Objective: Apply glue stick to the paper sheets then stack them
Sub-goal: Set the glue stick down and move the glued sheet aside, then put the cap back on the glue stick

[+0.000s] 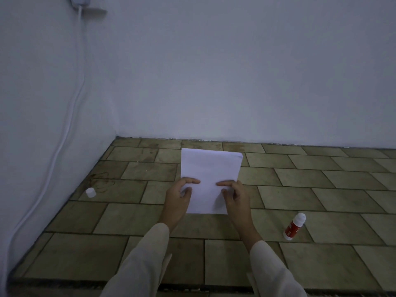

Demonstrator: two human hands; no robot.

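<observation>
Paper (211,168) lies flat on the tiled floor (321,189), white and rectangular. Both hands rest on its near half: left hand (179,198) and right hand (234,196), fingers (189,180) spread loosely and pressing down, gripping nothing. Smoothing well likely means pushing outward with edges aligned. One stack shows; its sheet count is unclear. One glue stick (294,226) lies right of the paper, uncapped; one white cap (90,192) sits well left.
</observation>
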